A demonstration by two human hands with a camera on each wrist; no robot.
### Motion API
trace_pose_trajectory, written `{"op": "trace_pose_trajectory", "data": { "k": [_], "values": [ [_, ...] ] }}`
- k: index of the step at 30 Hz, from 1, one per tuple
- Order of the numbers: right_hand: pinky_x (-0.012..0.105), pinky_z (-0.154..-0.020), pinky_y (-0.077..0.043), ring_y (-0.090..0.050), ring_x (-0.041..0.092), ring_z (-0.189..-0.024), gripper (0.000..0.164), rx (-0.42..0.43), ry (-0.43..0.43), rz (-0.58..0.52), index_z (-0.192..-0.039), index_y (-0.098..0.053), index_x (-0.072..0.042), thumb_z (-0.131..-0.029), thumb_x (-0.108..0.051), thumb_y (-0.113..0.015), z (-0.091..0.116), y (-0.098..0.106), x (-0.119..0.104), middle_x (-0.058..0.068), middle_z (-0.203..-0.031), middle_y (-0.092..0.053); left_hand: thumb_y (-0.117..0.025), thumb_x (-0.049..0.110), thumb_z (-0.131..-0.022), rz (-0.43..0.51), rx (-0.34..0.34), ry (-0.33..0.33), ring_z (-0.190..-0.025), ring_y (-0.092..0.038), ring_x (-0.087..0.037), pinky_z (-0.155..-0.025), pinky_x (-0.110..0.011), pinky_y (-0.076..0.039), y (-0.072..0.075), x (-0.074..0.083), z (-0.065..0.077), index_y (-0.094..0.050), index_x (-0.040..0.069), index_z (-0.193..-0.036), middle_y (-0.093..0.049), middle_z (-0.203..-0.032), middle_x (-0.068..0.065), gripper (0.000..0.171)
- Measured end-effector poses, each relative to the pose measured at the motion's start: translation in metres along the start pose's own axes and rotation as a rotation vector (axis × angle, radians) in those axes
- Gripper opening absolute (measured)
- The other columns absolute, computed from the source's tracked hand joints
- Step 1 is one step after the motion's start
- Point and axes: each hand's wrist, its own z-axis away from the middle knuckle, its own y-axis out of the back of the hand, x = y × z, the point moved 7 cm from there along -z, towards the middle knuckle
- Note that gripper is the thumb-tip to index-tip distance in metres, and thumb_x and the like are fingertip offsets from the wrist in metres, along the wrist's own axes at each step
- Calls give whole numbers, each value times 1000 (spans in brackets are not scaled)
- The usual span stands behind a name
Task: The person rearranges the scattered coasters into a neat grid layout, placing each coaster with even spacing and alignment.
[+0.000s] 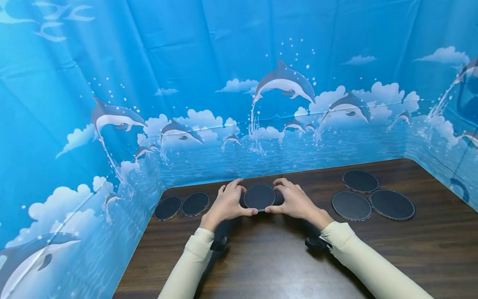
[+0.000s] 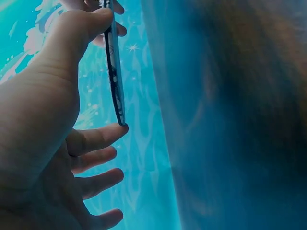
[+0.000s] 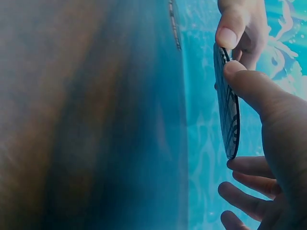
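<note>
Between my two hands is a flat round coaster [image 1: 260, 197], black on the face seen in the head view. My left hand [image 1: 227, 202] pinches its left side between thumb and index finger. On the opposite side, my right hand [image 1: 296, 202] holds it the same way, thumb at the near rim. Both wrist views show the coaster [image 2: 114, 72] nearly edge-on, raised off the table, with a black-and-white pattern along its side. In the right wrist view the coaster [image 3: 229, 110] spans from thumb to index fingertip, while the other fingers spread apart.
Left of my hands, two similar coasters, an outer one [image 1: 168, 208] and an inner one [image 1: 196, 204], lie side by side on the brown wooden table [image 1: 261, 257]. Three more coasters [image 1: 352, 206] form a cluster at the right. A blue dolphin-print curtain [image 1: 209, 83] stands behind the table.
</note>
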Motion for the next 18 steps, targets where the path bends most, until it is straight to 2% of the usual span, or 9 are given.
{"op": "trace_pose_trajectory", "data": {
  "k": [9, 18],
  "values": [
    [54, -102, -40, -55, 30, -121, 79, -50, -1, 4, -121, -70, -3, -76, -66, -80, 4, -26, -10, 8, -138, -54, -73, 78, -74, -20, -57, 14, -146, -30, -30, -113, -64, -21, -8, -13, 19, -67, 10, -119, -35, -160, -14, 82],
    [52, -102, -40, -55, 28, -120, 75, -100, -13, 12, -115, -72, -7, -73, -67, -82, 6, -39, -18, 6, -135, -55, -72, 80, -72, -30, -148, 23, -143, -35, -34, -111, -66, -24, -18, -21, 30, -67, 12, -112, -37, -156, -17, 79]
  ]
}}
